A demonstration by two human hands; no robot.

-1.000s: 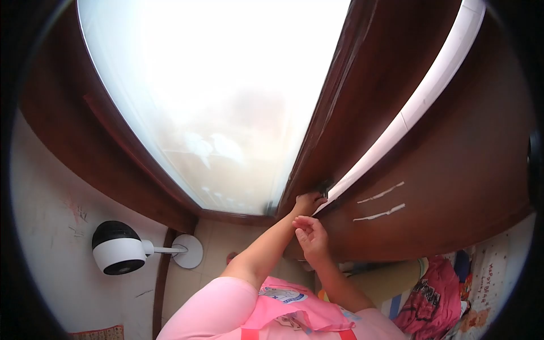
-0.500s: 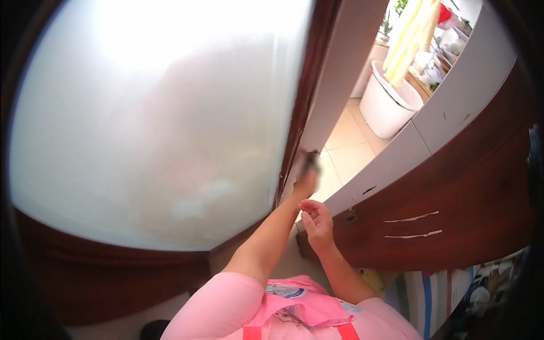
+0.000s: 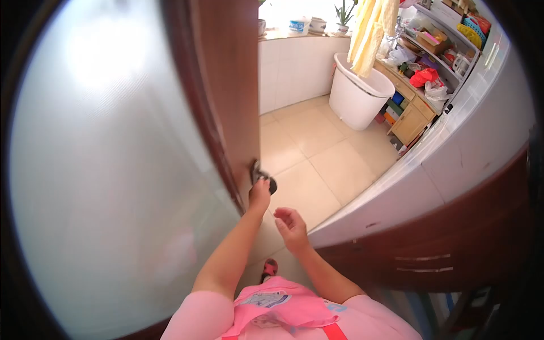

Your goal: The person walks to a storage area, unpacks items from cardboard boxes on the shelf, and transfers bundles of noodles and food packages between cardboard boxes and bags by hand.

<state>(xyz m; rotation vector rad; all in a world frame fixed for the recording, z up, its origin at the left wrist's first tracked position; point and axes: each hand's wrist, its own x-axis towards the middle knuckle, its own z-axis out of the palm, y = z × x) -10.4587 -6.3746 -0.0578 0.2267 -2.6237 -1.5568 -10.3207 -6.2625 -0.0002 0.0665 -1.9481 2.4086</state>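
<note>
Swung wider since the earlier frame, the door (image 3: 102,187) now exposes much more of the tiled floor (image 3: 309,153) beyond it; the person's hands have moved with it. Head view: I see the left arm extended forward, elbow only slightly bent, the left hand (image 3: 260,195) at the dark door handle (image 3: 273,186) with its fingers closed narrowly on it. The handle projects from the door's edge side, low along the brown frame. The right forearm angles inward and forward; the right hand (image 3: 291,225) is raised just beside the left wrist, apart from the door, its fingers loosely curled, thumb separate, grasping nothing. Beyond the opening, a white tub (image 3: 360,93) stands on the floor, with a yellow cloth (image 3: 371,34) hanging over it. To its right are a wooden cabinet (image 3: 411,122) and loaded shelves. Near the pink apron (image 3: 294,311), one shoe (image 3: 270,269) shows.
</note>
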